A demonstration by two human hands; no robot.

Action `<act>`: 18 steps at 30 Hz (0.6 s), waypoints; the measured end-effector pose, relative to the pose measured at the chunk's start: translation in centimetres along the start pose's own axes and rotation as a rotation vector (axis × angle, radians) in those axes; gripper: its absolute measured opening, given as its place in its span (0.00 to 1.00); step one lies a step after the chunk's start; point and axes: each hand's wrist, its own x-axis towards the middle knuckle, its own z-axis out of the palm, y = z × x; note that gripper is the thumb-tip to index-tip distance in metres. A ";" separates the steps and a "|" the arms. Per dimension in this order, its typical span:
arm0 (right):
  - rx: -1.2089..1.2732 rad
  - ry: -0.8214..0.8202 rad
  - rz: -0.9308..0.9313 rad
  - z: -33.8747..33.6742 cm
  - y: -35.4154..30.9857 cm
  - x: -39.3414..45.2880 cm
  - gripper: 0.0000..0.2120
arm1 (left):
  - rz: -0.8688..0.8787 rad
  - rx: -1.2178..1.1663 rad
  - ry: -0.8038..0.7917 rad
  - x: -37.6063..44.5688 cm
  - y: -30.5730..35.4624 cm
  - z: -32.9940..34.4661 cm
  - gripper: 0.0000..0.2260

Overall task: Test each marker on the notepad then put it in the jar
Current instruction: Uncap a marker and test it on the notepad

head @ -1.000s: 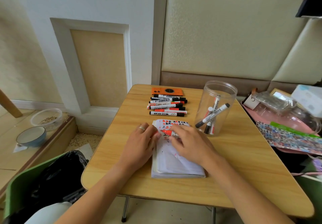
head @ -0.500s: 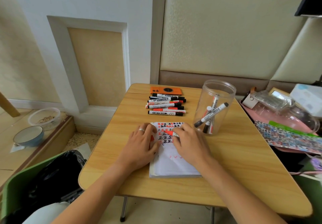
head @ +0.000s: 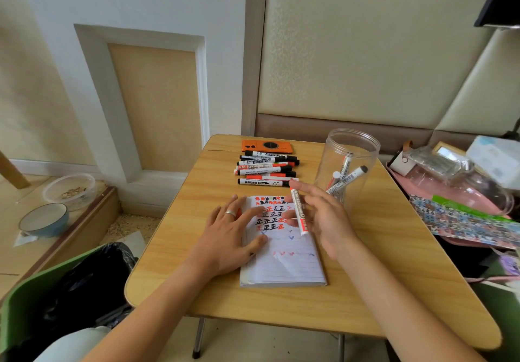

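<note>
The right hand's grip pinches a red marker above the notepad; the left hand presses the page flat, fingers straight. At two o'clock, the jar holds a few markers. At twelve, a row of markers on the tabletop awaits testing.

A single wide-angle view from a camera worn on the person's head, looking forward and down onto a small wooden table close in front. Both forearms reach in from the bottom edge (straight lines bow toward the frame's borders). Beyond the table's far edge, the padded wall fills the upper half.
</note>
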 end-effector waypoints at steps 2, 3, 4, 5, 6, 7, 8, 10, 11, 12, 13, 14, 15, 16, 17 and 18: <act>0.050 -0.043 0.049 -0.3 0.3 0.1 0.17 | 0.002 0.010 -0.005 0.0 0.1 0.0 0.30; 0.000 -0.053 0.037 -0.3 0.6 0.2 0.15 | 0.002 0.014 -0.005 0.0 0.1 0.0 0.30; -0.062 -0.053 0.015 -0.2 0.8 0.2 0.12 | 0.000 0.017 -0.004 0.0 0.1 -0.1 0.30; -0.115 -0.044 -0.007 -0.1 1.0 0.2 0.08 | -0.004 0.018 -0.004 0.0 0.2 -0.1 0.30; -0.157 -0.030 -0.024 0.0 1.2 0.2 0.06 | -0.009 0.020 -0.006 -0.1 0.3 -0.2 0.31; -0.192 -0.016 -0.036 0.2 1.3 0.2 0.06 | -0.015 0.024 -0.011 -0.1 0.4 -0.2 0.31; -0.231 -0.002 -0.046 0.3 1.3 0.2 0.06 | -0.019 0.026 -0.017 -0.1 0.4 -0.3 0.32; -0.300 0.022 -0.066 0.5 1.2 0.1 0.06 | -0.022 0.029 -0.025 -0.1 0.6 -0.4 0.34; -0.313 0.032 -0.069 0.6 1.1 0.0 0.04 | -0.022 0.035 -0.030 -0.1 0.6 -0.4 0.35; -0.311 0.035 -0.063 0.7 1.0 0.0 0.02 | -0.021 0.045 -0.034 -0.1 0.6 -0.5 0.36; -0.307 0.032 -0.047 0.7 0.9 0.0 0.01 | -0.020 0.053 -0.037 -0.1 0.6 -0.5 0.36; -0.307 0.030 -0.029 0.7 0.8 -0.1 0.02 | -0.018 0.056 -0.038 -0.1 0.6 -0.5 0.36; -0.319 0.030 -0.013 0.7 0.9 -0.1 0.02 | -0.016 0.052 -0.038 -0.1 0.5 -0.5 0.36; -0.336 0.031 0.000 0.6 0.9 0.0 0.01 | -0.012 0.047 -0.042 -0.1 0.5 -0.5 0.36; -0.352 0.035 0.008 0.5 1.0 -0.1 0.02 | -0.006 0.047 -0.050 -0.1 0.5 -0.5 0.35; -0.370 0.037 0.014 0.5 1.2 0.0 0.04 | 0.000 0.052 -0.059 -0.1 0.4 -0.5 0.34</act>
